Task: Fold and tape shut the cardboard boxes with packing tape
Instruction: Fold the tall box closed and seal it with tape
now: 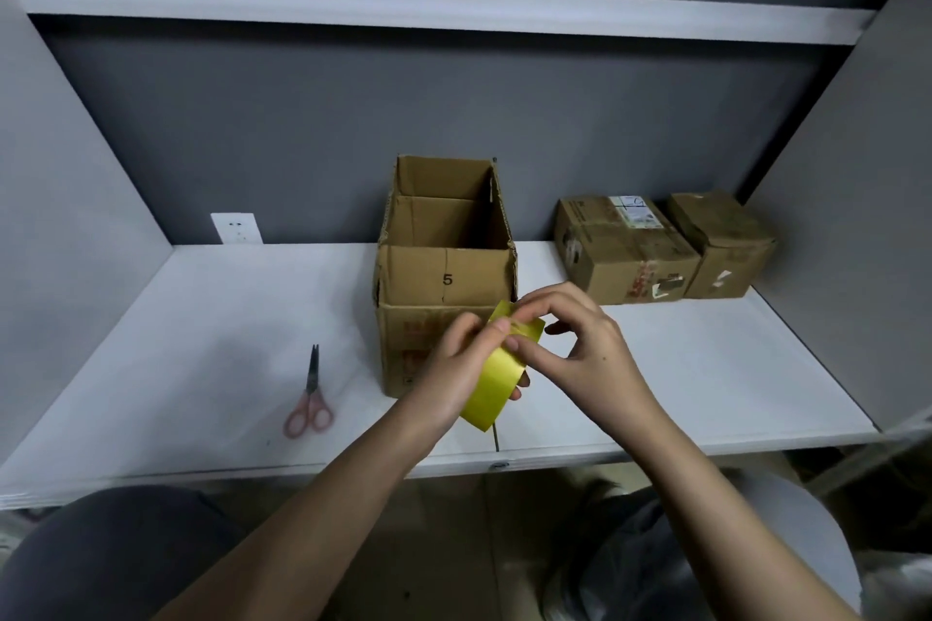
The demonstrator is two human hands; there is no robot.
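I see my left hand (456,358) gripping the yellow tape roll (497,381); my right hand (570,343) pinches its end; open box (446,267) behind.

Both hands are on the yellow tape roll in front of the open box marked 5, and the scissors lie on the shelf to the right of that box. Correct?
Not quite. In the head view the scissors lie left of the open box, not right. The rest holds: both hands work the yellow tape roll.
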